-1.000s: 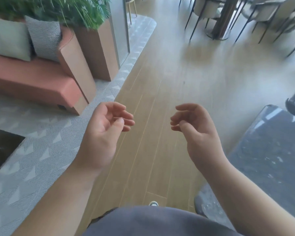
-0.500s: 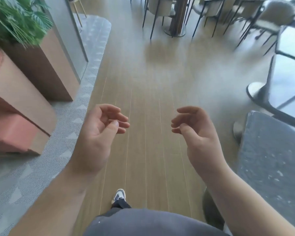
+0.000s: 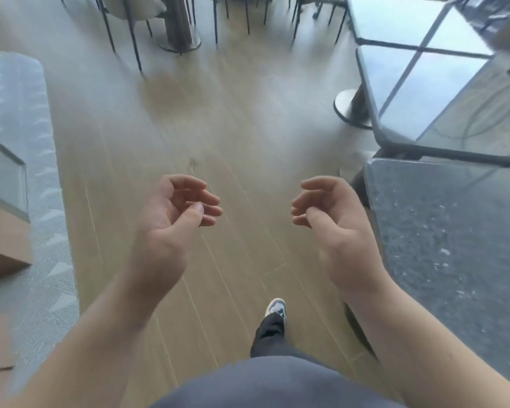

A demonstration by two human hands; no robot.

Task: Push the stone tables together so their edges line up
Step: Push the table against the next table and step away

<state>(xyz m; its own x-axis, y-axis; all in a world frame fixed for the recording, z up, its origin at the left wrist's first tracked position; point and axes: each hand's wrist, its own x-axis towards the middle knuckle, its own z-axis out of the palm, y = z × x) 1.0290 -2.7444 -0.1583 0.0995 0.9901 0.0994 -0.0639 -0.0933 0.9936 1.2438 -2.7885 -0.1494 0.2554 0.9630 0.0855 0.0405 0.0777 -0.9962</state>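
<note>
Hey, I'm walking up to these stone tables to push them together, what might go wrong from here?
The right hand hangs beside the near stone table corner and might knock it. Both hands, left hand too, hold nothing yet. The far stone table sits at an angle, so a straight push may leave the edges misaligned. Your foot could catch a table base.

1. Hands: 2, the left hand (image 3: 171,219) and the right hand (image 3: 333,222), both holding nothing.
2. Stone tables: 3 in view, the near table (image 3: 454,248), the middle table (image 3: 442,92) and the far table (image 3: 401,16).
3. Shoes: 1, the shoe (image 3: 276,309).
4. Round table bases: 2, one base (image 3: 180,44) among chair legs and another base (image 3: 349,108).
5. Chairs: blurred and cropped, count unclear.
</note>
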